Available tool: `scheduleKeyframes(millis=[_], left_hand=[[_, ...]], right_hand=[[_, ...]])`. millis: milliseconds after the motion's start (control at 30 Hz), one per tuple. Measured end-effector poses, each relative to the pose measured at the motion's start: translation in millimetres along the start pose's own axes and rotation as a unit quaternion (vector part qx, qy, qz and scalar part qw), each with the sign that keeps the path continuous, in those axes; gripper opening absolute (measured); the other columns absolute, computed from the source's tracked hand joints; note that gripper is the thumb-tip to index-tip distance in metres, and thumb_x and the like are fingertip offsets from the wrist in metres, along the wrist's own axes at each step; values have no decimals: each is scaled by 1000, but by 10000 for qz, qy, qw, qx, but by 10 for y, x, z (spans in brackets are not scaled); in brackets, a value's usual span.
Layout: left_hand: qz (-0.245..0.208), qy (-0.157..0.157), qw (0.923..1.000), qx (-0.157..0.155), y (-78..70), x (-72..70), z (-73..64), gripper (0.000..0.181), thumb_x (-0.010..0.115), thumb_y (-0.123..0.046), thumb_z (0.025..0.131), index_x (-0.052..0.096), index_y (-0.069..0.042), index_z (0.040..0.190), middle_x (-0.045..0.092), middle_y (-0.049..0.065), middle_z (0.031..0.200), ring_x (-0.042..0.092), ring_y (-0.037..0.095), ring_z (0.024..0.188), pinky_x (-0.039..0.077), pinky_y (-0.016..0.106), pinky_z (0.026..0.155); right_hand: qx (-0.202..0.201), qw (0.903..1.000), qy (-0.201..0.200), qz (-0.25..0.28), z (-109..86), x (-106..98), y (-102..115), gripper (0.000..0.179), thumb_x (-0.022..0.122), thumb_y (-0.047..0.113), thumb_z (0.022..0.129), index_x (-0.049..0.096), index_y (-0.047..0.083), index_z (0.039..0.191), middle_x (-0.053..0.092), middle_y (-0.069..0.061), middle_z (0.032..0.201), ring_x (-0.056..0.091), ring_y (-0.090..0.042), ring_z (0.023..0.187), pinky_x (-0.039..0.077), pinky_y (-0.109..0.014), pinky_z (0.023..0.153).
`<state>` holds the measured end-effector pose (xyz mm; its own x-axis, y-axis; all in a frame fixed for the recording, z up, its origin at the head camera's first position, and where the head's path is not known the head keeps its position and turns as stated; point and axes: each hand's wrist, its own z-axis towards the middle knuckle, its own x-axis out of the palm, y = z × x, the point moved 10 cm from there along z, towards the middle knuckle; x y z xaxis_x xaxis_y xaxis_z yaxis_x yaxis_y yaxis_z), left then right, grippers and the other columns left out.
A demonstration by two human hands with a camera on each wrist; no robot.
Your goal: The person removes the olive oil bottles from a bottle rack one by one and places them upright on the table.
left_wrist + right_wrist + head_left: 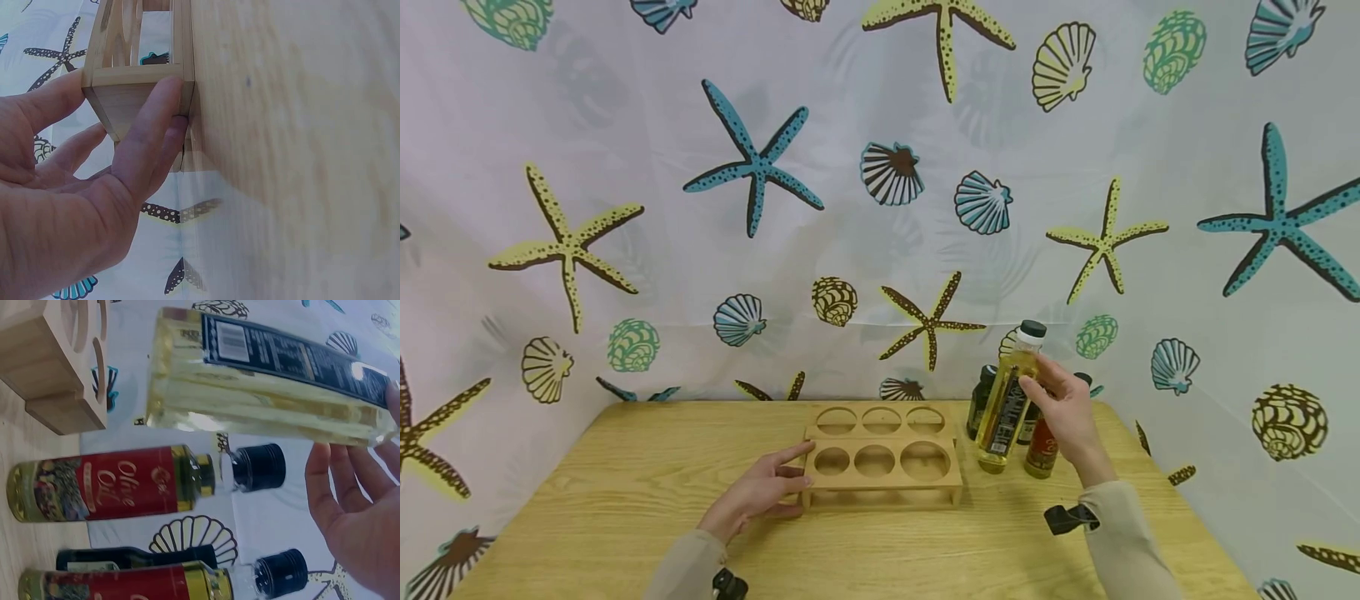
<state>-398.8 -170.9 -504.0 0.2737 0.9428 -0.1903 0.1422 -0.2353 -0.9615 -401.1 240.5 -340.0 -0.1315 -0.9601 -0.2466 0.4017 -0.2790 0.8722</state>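
Note:
A two-tier wooden rack with round holes stands mid-table. My left hand touches its left end; the left wrist view shows fairly straight fingers spread against the end panel. To the right of the rack, my right hand grips a clear bottle of pale yellow oil near its top. This bottle has a dark cap and a dark label, and it tilts slightly. In the right wrist view its base is raised above the bases of the olive oil bottles standing beside it. The rack's holes hold nothing.
Behind and beside the held bottle stand a dark bottle and a red-labelled bottle, with others partly hidden. The right wrist view shows another dark bottle lower down. A shell-and-starfish patterned curtain hangs behind the wooden table.

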Motion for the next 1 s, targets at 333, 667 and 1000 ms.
scheduleKeyframes(millis=[333, 667, 1000], left_hand=[[-52, -6, 9999, -99, 58, -7, -35, 64, 63, -8, 95, 37, -19, 153, 39, 32, 144, 53, 39, 124, 59, 45, 80], [-41, 20, 9999, -97, 27, -11, -29, 64, 63, -9, 96, 37, -20, 153, 40, 30, 143, 56, 31, 118, 59, 43, 77], [-53, 33, 10000, -20, 19, -6, 9, 63, 63, -9, 96, 38, -20, 153, 40, 30, 143, 55, 33, 119, 59, 42, 77]], right_hand=[[129, 9971, 481, -580, -58, -54, 61, 60, 70, 22, 92, 48, 4, 145, 46, -19, 148, 44, -34, 138, 49, -31, 102], [168, 9902, 928, -1028, -96, -162, -38, 63, 69, 31, 93, 45, 8, 147, 45, -22, 148, 45, -41, 134, 49, -54, 99], [250, 9886, 967, -1131, -179, -346, -173, 63, 66, 27, 95, 41, 3, 148, 40, -27, 150, 40, -46, 136, 40, -63, 103]])
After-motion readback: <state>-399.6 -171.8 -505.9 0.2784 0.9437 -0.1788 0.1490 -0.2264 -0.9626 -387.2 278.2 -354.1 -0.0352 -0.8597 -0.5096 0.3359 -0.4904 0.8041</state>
